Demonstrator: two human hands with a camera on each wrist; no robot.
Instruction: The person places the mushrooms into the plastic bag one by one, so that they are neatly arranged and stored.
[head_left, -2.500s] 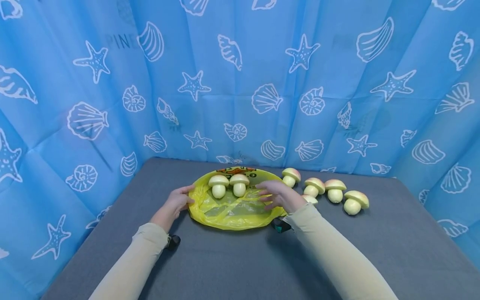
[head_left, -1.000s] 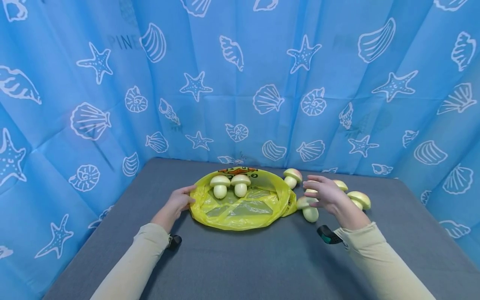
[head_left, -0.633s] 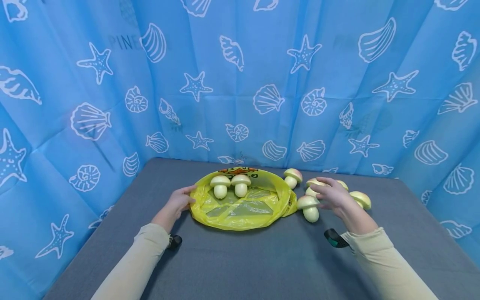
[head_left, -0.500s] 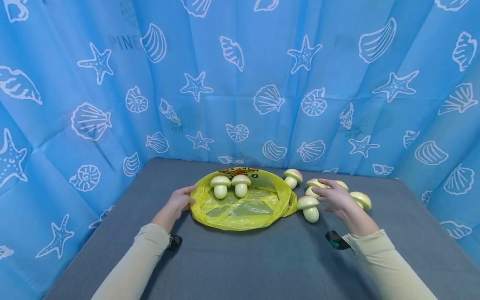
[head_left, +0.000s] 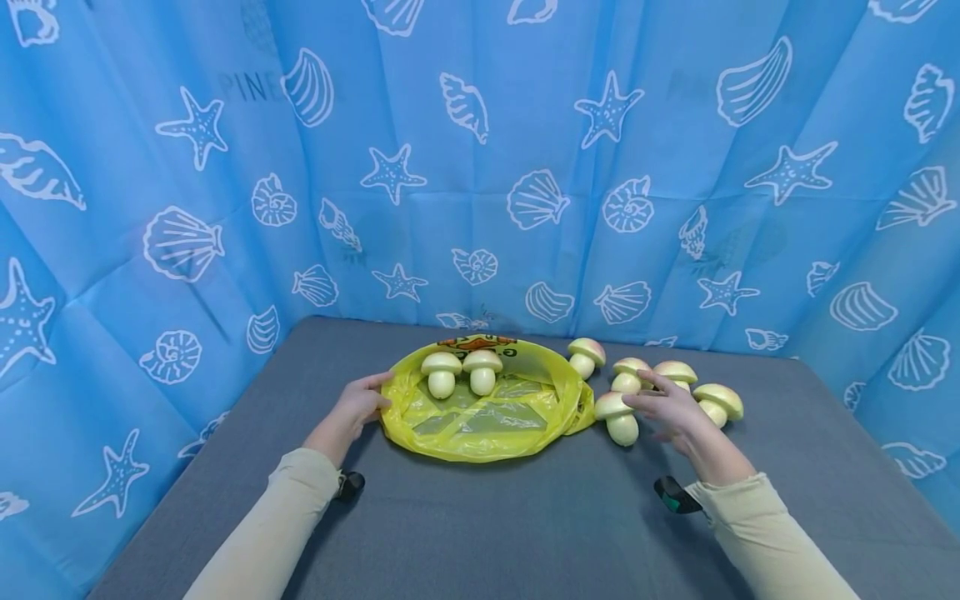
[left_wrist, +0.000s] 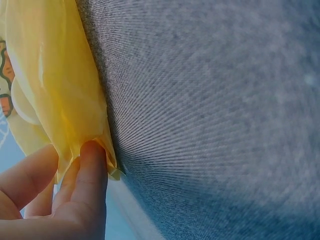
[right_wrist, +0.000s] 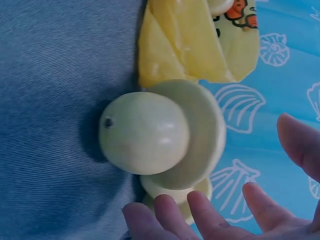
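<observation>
A yellow plastic bag [head_left: 480, 442] lies with its mouth spread wide, and two pale toy mushrooms [head_left: 441, 379] sit inside against its back wall. My left hand [head_left: 356, 404] holds the bag's left rim; the left wrist view shows the thumb and fingers [left_wrist: 92, 170] on either side of the yellow film. Beside the bag's right end, my right hand [head_left: 678, 425] hovers with fingers spread and nothing in them. Its fingertips are close to the nearest loose mushroom [head_left: 621, 421], which shows its stem end large in the right wrist view; contact cannot be told.
Several more toy mushrooms stand behind and around the right hand, including one by the bag's back right [head_left: 586, 358] and one farthest right [head_left: 718, 404]. The grey cloth-covered table [head_left: 480, 533] ends at a blue shell-print curtain [head_left: 465, 208].
My right hand has left the bag's opening, moved right to the loose mushrooms, and lately dropped slightly lower behind the nearest one. My left hand stays on the bag's rim.
</observation>
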